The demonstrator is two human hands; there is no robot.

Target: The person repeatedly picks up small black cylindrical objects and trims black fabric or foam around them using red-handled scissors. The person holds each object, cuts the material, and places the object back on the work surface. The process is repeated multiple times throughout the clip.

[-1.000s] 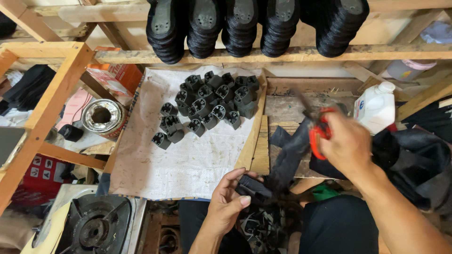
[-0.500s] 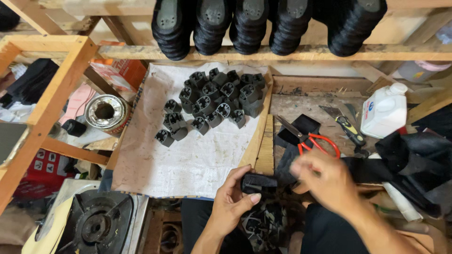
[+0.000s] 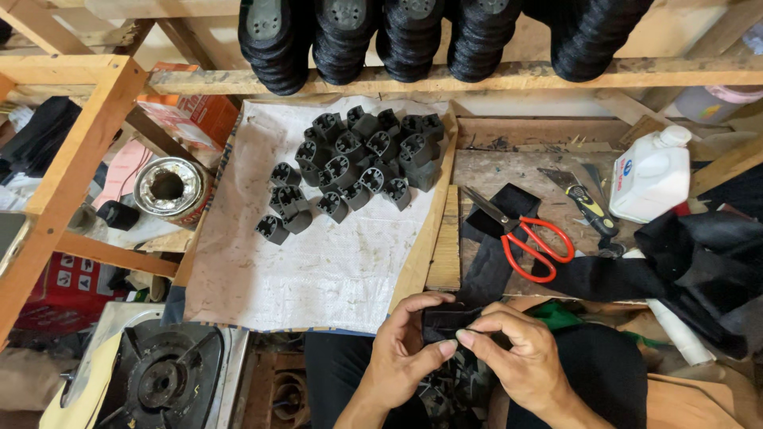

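Your left hand point(image 3: 401, 349): curled shut around the small black piece point(image 3: 447, 322).
Your right hand point(image 3: 517, 349): fingers pinched on it too.
Piece: dark, blocky, low over your lap, near the red scissors point(image 3: 534, 246).

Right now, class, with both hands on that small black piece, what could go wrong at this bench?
1. The red-handled scissors lie open just beyond the right hand; a blind reach could meet the blades.
2. The black piece is pinched only by fingertips of the left hand and right hand, so it might slip into the clutter below.
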